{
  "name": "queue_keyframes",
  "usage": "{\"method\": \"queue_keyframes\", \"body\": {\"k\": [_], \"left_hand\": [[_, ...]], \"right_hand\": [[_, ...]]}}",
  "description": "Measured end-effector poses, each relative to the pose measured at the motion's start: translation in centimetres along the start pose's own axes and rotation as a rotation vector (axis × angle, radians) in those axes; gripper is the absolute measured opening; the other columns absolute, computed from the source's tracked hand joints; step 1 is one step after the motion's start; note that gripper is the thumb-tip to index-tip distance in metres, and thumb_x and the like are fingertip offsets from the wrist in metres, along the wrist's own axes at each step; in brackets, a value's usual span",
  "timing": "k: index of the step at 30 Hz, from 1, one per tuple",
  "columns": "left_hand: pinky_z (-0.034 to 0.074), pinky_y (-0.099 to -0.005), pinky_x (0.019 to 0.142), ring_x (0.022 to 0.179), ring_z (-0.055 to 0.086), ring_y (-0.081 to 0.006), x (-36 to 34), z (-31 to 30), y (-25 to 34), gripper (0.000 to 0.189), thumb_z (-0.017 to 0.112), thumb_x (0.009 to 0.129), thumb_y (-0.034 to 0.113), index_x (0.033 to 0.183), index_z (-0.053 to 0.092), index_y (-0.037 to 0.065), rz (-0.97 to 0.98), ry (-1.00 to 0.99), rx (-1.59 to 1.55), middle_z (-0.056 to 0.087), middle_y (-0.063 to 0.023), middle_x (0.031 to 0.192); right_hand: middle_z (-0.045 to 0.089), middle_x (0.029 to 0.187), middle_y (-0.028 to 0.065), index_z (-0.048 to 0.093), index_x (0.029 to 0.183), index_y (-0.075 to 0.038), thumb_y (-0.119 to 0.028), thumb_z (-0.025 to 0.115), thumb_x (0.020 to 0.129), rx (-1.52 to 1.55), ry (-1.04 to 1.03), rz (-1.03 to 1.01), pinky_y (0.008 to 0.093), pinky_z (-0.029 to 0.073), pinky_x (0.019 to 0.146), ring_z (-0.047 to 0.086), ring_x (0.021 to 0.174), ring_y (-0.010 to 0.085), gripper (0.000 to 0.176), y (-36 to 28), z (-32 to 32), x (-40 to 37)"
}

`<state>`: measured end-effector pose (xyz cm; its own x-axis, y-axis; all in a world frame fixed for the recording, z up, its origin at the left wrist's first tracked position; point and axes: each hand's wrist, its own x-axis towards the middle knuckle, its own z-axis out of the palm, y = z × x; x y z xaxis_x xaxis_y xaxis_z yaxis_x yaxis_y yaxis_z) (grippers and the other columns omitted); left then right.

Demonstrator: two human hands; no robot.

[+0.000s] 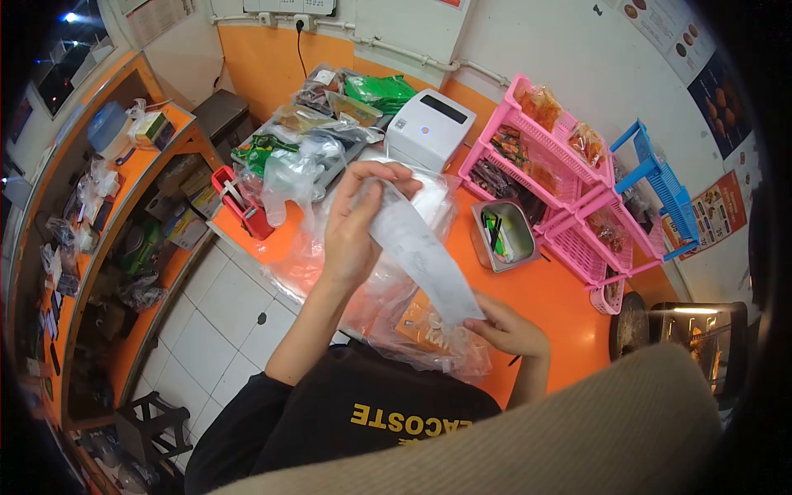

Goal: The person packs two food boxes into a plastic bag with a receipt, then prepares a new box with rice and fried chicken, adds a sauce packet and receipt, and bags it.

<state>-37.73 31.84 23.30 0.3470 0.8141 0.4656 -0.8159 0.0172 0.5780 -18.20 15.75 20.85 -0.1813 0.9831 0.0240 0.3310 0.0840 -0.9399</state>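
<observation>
A long strip of white receipt paper (422, 257) with faint print stretches across the middle of the view. My left hand (356, 227) is closed on its upper end, thumb and fingers pinching the paper. At the lower end, the fingers of my right hand (510, 327) grip the other edge. Beneath the paper lie clear plastic bags (379, 301) and an orange printed packet (425, 320) on the orange counter (561, 318). A white label printer (431, 125) stands just beyond my left hand.
Behind lies a pile of plastic bags and green packets (379, 91). A red holder (241, 205) stands left; a metal container (505, 235) and pink rack (561, 165) with packets stand right. Shelves (165, 136) line the far left. A beige ribbed surface (528, 437) blocks the lower right.
</observation>
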Motion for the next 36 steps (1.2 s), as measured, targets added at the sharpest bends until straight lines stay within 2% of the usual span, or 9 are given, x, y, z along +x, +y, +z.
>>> {"method": "queue_keyframes", "body": {"k": [5, 9, 11, 18, 21, 24, 28, 33, 36], "left_hand": [[0.04, -0.0414, 0.098, 0.118, 0.047, -0.0271, -4.8, 5.0, -2.3, 0.031, 0.05, 0.093, 0.018, 0.12, 0.046, 0.004, -0.149, -0.274, 0.037, 0.047, -0.0168, 0.124], [0.035, -0.0448, 0.102, 0.127, 0.036, -0.0312, -8.1, 3.2, -3.3, 0.058, 0.065, 0.081, 0.026, 0.13, 0.04, 0.005, 0.134, -0.605, 0.872, 0.04, -0.0172, 0.13], [0.033, -0.0458, 0.104, 0.128, 0.033, -0.0329, -10.6, 0.8, -3.9, 0.069, 0.07, 0.075, 0.027, 0.132, 0.039, 0.004, 0.06, -1.063, 1.235, 0.039, -0.0165, 0.131], [0.043, -0.0396, 0.071, 0.084, 0.054, -0.0256, -8.8, -1.0, -4.5, 0.015, 0.057, 0.083, 0.01, 0.094, 0.053, 0.002, 0.232, -0.424, 1.471, 0.055, -0.0112, 0.093], [0.045, -0.0337, 0.068, 0.072, 0.055, -0.0196, -5.5, -0.1, -1.5, 0.006, 0.049, 0.088, 0.007, 0.089, 0.048, 0.001, -0.265, -0.092, 1.054, 0.057, -0.0109, 0.087], [0.045, -0.0284, 0.066, 0.065, 0.054, -0.0129, -4.7, -1.9, -2.1, 0.007, 0.044, 0.091, 0.007, 0.088, 0.045, 0.002, -0.7, -0.067, 0.39, 0.057, -0.0085, 0.084], [0.045, -0.0272, 0.061, 0.061, 0.052, -0.0107, -4.5, -0.3, -1.4, 0.007, 0.044, 0.092, 0.01, 0.09, 0.043, 0.004, -0.546, -0.07, 0.519, 0.06, -0.0082, 0.092], [0.046, -0.0276, 0.057, 0.056, 0.054, -0.0166, -5.0, -0.6, -1.5, 0.01, 0.043, 0.093, 0.012, 0.098, 0.041, 0.003, -0.264, -0.224, 1.008, 0.062, -0.0141, 0.092], [0.047, -0.0278, 0.058, 0.059, 0.058, -0.0203, -4.6, -0.3, 0.2, 0.013, 0.045, 0.092, 0.012, 0.1, 0.041, 0.002, -0.639, -0.406, 1.011, 0.06, -0.0126, 0.076]], "right_hand": [[0.062, 0.102, 0.0063, 0.053, 0.118, 0.002, -0.006, 0.056, 0.09, 0.008, 0.322, -0.055, 0.0276, 0.046, 0.083, 0.059, 0.094, 0.0149, 0.03, -1.5, 0.1, 1.7], [0.061, 0.095, 0.0058, 0.056, 0.105, -0.005, -0.013, 0.056, 0.091, 0.347, 1.165, -0.429, 0.0296, 0.048, 0.079, 0.059, 0.087, 0.0165, 0.017, -2.3, -5.8, 0.3], [0.059, 0.096, 0.0063, 0.055, 0.105, -0.008, -0.017, 0.055, 0.092, 0.269, 1.194, -0.755, 0.0368, 0.047, 0.084, 0.057, 0.088, 0.0198, 0.016, -4.3, -7.9, -1.5], [0.053, 0.085, 0.0035, 0.046, 0.097, -0.011, -0.03, 0.063, 0.086, 0.379, 0.73, -0.805, 0.0463, 0.041, 0.093, 0.053, 0.085, 0.0214, 0.028, -5.2, -4.1, -1.6], [0.048, 0.083, -0.0005, 0.047, 0.094, -0.015, -0.029, 0.066, 0.085, 0.4, 0.577, -0.76, 0.0452, 0.038, 0.099, 0.05, 0.084, 0.018, 0.025, -5.6, -1.8, 0.6], [0.059, 0.079, 0.0065, 0.052, 0.088, -0.009, -0.026, 0.057, 0.09, 0.528, 0.442, -0.818, 0.044, 0.043, 0.091, 0.059, 0.078, 0.0229, 0.018, -5.2, 0.3, 3.3], [0.062, 0.081, 0.0094, 0.061, 0.087, -0.004, -0.016, 0.053, 0.091, 0.358, 0.104, -0.629, 0.0383, 0.047, 0.082, 0.059, 0.077, 0.0225, 0.015, -1.8, 2.8, 4.6], [0.061, 0.083, 0.0118, 0.057, 0.109, -0.002, -0.018, 0.054, 0.091, -0.173, -0.189, 0.114, 0.034, 0.046, 0.074, 0.058, 0.076, 0.022, 0.025, 1.7, 3.7, 4.5], [0.063, 0.09, 0.015, 0.056, 0.118, -0.005, -0.019, 0.054, 0.09, -0.278, -0.292, 0.274, 0.0356, 0.046, 0.074, 0.06, 0.08, 0.0231, 0.031, 4.3, 1.8, 3.7]]}}
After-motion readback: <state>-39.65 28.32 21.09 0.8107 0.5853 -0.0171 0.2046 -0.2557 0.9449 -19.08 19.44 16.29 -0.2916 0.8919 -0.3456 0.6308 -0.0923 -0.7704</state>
